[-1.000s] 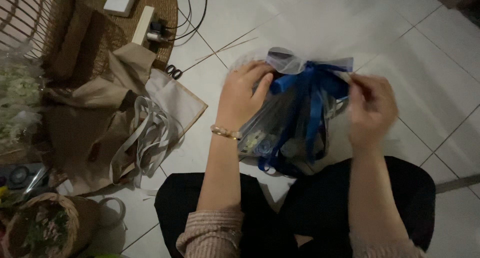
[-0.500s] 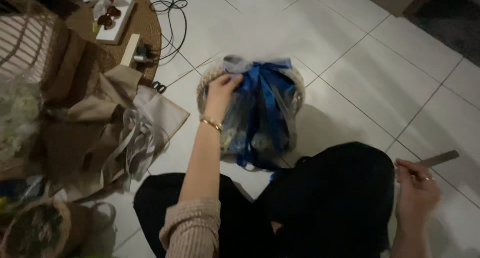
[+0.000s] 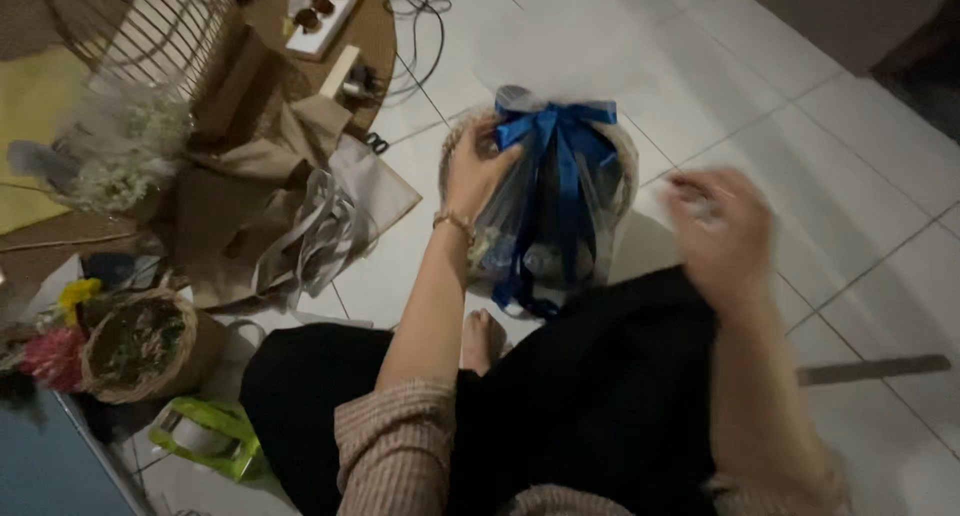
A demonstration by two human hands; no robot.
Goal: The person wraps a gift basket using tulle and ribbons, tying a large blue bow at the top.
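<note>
A round wicker gift basket stands on the white tiled floor in front of my crossed legs. It is wrapped in clear film and tied with a blue ribbon bow whose long tails hang down the front. My left hand grips the wrap at the basket's upper left, just beside the bow. My right hand hovers to the right of the basket, above my knee, blurred by motion, so its fingers cannot be read. A flat grey strip lies on the floor at the right.
Crumpled brown paper and grey ribbons lie at the left, with scissors nearby. A small flower basket, a green tape roll, dried white flowers, a wire cage and cables crowd the left and back.
My right hand has left the ribbon, gone down to the floor at the right, and now swings back toward the basket. The grey strip stays on the floor. My left hand keeps its hold.
</note>
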